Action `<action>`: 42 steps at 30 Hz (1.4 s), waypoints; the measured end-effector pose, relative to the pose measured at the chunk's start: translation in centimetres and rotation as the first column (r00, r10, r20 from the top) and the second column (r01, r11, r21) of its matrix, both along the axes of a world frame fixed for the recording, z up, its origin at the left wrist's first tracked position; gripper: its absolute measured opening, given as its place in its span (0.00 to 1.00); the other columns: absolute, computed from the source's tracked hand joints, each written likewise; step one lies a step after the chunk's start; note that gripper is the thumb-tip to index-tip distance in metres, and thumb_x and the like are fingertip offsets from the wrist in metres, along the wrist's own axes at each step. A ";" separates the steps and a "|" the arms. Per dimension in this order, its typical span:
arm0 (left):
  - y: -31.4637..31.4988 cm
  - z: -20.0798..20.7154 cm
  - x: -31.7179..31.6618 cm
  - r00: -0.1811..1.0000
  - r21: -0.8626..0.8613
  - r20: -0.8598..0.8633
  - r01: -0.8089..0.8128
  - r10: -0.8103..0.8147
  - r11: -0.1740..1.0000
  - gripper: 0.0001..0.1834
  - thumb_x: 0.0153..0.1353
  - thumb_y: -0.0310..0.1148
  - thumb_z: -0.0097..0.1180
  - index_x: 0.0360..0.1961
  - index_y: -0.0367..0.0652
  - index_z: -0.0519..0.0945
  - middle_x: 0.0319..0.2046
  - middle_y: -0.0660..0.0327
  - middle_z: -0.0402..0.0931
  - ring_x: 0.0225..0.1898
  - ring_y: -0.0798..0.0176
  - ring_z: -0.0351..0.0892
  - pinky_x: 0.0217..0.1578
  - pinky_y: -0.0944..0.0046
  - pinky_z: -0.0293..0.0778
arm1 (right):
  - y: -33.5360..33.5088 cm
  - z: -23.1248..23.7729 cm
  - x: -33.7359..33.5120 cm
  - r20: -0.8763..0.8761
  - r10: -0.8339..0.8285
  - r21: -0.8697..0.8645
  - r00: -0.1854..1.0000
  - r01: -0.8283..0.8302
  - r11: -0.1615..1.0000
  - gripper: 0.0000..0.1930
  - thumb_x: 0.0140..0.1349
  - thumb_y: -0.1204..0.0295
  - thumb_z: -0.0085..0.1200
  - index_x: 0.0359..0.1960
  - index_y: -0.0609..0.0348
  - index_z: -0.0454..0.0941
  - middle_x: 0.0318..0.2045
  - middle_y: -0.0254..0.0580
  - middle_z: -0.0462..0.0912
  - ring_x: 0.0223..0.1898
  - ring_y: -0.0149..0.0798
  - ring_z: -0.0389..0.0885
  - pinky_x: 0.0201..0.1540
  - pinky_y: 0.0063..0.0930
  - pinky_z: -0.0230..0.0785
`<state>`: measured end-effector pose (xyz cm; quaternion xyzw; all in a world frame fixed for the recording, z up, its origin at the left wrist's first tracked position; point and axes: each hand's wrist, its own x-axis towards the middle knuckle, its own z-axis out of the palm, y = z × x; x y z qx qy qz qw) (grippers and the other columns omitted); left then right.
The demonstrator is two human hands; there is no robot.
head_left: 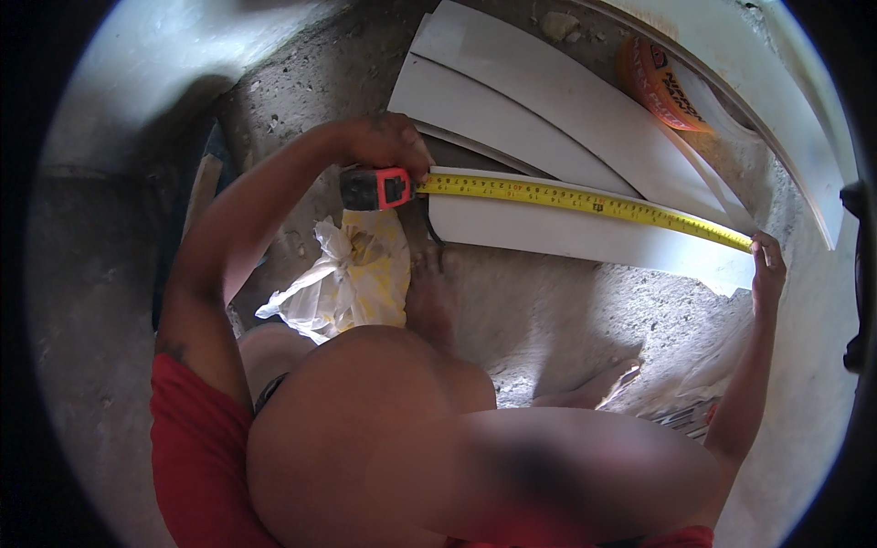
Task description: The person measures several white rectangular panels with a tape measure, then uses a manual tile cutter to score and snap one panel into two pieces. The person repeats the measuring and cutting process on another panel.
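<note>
A tape measure with a black and red case (373,189) has its yellow blade (585,201) drawn out along a white panel (548,230) on the floor. My left hand (395,142) is closed at the case's mouth, by the panel's left end, with fingers pressing on the blade. At the panel's right end, my right hand (768,265) pinches the blade's tip against the edge. The blade lies nearly straight between both hands, close to the panel's far edge. Part of the case's near side hangs past the panel.
More white panels (512,100) lie fanned out behind. An orange bucket (660,87) lies at the back right, near a long curved-looking strip (795,155). A knotted white and yellow plastic bag (352,274) rests below the case. My bare feet (594,388) are on the rough concrete floor (521,283).
</note>
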<state>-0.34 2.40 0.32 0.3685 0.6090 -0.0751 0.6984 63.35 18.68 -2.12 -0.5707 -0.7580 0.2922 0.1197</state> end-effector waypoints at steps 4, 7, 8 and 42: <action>-0.2 -0.1 0.2 1.000 -0.004 -0.013 -0.009 0.009 1.000 0.23 0.48 0.36 0.65 0.44 0.31 0.81 0.33 0.59 0.81 0.31 0.70 0.78 0.32 0.70 0.75 | -0.1 0.1 -0.2 0.005 0.003 0.018 1.000 -0.003 1.000 0.03 0.63 0.76 0.50 0.37 0.59 0.76 0.42 0.38 0.80 0.48 0.36 0.76 0.54 0.29 0.66; -0.1 -0.4 0.1 1.000 0.011 0.028 -0.007 0.007 1.000 0.20 0.48 0.36 0.65 0.39 0.32 0.82 0.29 0.60 0.81 0.27 0.72 0.78 0.28 0.71 0.75 | -0.2 0.5 -0.2 0.028 0.037 0.044 0.999 -0.039 0.998 0.03 0.62 0.77 0.51 0.36 0.58 0.76 0.43 0.39 0.79 0.49 0.36 0.75 0.55 0.30 0.66; -0.1 -0.5 0.1 0.999 0.003 0.033 -0.013 0.013 1.000 0.18 0.47 0.36 0.65 0.37 0.33 0.83 0.28 0.60 0.81 0.24 0.72 0.77 0.25 0.71 0.75 | -0.2 0.6 -0.2 0.042 0.049 0.053 0.998 -0.051 0.997 0.03 0.62 0.77 0.51 0.36 0.58 0.76 0.44 0.39 0.79 0.49 0.37 0.75 0.55 0.30 0.66; 1.5 -0.3 -0.3 0.991 -0.072 0.087 0.107 -0.100 0.992 0.18 0.49 0.35 0.62 0.38 0.32 0.83 0.27 0.60 0.82 0.24 0.73 0.77 0.27 0.70 0.75 | -0.2 0.9 0.1 0.107 0.019 -0.043 0.994 -0.014 0.999 0.05 0.65 0.71 0.50 0.38 0.57 0.78 0.36 0.34 0.78 0.41 0.33 0.76 0.47 0.28 0.67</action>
